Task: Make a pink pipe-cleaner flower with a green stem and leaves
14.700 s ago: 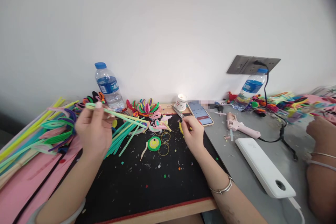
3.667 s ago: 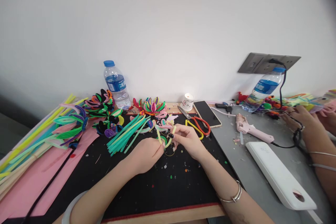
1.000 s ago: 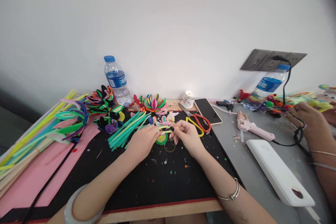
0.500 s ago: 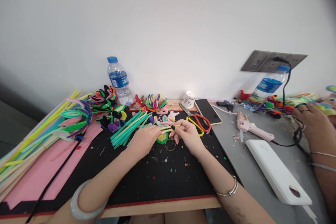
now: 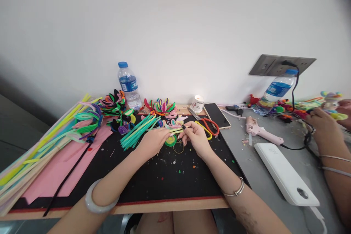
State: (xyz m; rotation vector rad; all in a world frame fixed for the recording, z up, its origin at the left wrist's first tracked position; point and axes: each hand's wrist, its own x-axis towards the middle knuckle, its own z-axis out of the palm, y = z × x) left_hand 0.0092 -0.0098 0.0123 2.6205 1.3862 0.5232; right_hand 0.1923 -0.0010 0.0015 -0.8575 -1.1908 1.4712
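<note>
Between my two hands, over the black mat point(image 5: 164, 186), are pale yellow pipe cleaners point(image 5: 175, 130). My left hand point(image 5: 155, 140) pinches them at one end, and my right hand point(image 5: 194, 137) closes on the other end with thumb and fingers. Just below my fingers lie a round green-and-yellow piece point(image 5: 171, 140) and a thin wire ring point(image 5: 178, 148). Left of my left hand rests a bundle of teal pipe cleaners point(image 5: 138, 131). Scissors point(image 5: 210, 127) with red and yellow handles lie close beyond my right hand. Pink looped pieces behind my fingers are partly hidden.
Pipe-cleaner flowers point(image 5: 161, 106), a water bottle point(image 5: 129, 86), a paper cup point(image 5: 197, 104) and a phone point(image 5: 217, 116) stand or lie along the wall. To the right are a glue gun point(image 5: 263, 131), a white power bank point(image 5: 285, 173) and another person's hand point(image 5: 325, 124). Long pipe cleaners point(image 5: 55, 142) lie left.
The view has shifted slightly. My hands stay together on the pale yellow pipe cleaners, with my right fingers a little farther from my left. At the right, more of a colourful figure shows.
</note>
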